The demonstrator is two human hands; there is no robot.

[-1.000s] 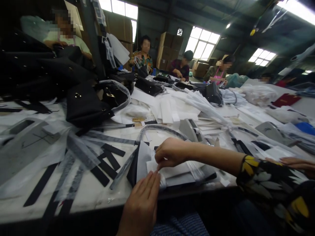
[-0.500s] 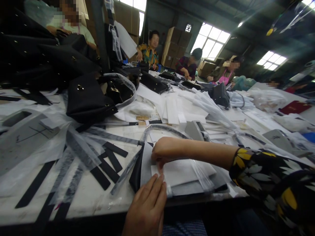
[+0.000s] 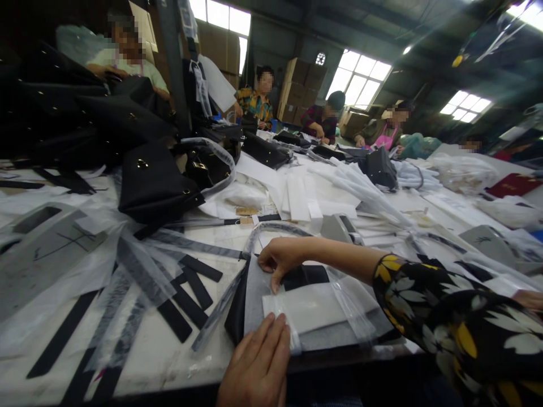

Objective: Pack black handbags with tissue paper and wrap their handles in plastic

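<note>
In front of me at the table's front edge lies a black bag (image 3: 236, 310), its side covered by a grey sheet (image 3: 254, 308). A folded white sheet (image 3: 314, 308) and clear plastic wrap (image 3: 350, 308) lie over it. My left hand (image 3: 257, 362) rests flat, fingers stretched, on the lower left corner of the white sheet. My right hand (image 3: 280, 261), reaching in from the right, is over the bag's upper edge, fingers bent and thumb apart; nothing shows between them. A black piece (image 3: 306, 276) shows beside it. The plastic-wrapped handle (image 3: 278, 227) arches behind.
Black straps (image 3: 173, 311), partly in plastic, fan out at left beside a grey moulded piece (image 3: 63, 237). Black bags (image 3: 156, 181) are piled behind. White sheets (image 3: 299, 198) cover the middle. Co-workers sit across the table; another person's hand (image 3: 529, 299) shows at the right edge.
My right hand has lifted off the folded white sheet and moved up and slightly left, uncovering the black piece. The left hand stays on the sheet's corner. The view has tilted slightly.
</note>
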